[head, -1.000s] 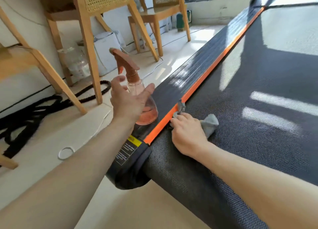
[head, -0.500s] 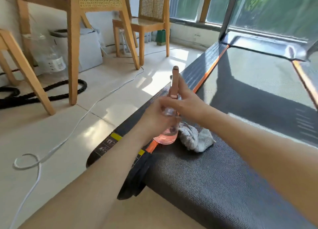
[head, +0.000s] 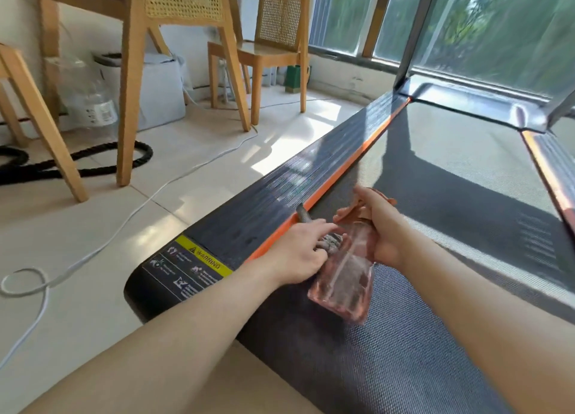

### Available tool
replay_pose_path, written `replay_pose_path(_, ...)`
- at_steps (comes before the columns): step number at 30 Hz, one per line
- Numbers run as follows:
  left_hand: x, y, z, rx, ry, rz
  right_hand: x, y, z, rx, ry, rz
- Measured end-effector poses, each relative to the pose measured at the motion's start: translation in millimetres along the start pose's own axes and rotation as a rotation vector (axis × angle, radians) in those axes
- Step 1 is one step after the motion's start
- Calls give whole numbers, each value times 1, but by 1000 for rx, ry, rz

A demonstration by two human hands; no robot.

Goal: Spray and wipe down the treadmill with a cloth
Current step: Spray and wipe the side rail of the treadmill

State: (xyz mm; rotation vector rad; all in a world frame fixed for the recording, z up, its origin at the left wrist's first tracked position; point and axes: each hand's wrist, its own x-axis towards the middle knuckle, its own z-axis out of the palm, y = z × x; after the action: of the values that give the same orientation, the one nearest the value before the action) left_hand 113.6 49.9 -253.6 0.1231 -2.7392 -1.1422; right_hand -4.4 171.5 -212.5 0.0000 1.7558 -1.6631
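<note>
The cloth (head: 330, 242) lies on the treadmill (head: 404, 367), just left of the spray bottle (head: 345, 284).

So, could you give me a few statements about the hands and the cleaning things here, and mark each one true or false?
1. The right hand holds the spray bottle. True.
2. A white cable lies on the floor. True.
3. The cloth lies on the floor. False: it is on the treadmill, beside the orange stripe, under the left hand.
4. The spray bottle stands upright on the treadmill. False: it is held tilted.
</note>
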Motion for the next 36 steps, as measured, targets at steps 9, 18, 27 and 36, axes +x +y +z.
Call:
replay_pose_path(9,16,-6,-4,554,-66,-105,25,8,-28,155,-100,119)
replay_pose_path(18,20,-16,-74,369,455,-358,41,15,-32,242,-140,207)
replay_pose_path(27,30,-47,-66,325,376,-475,51,21,-21,253,-140,233)
replay_pose_path(36,71,-43,-49,217,469,-425,32,26,-20,289,-113,254)
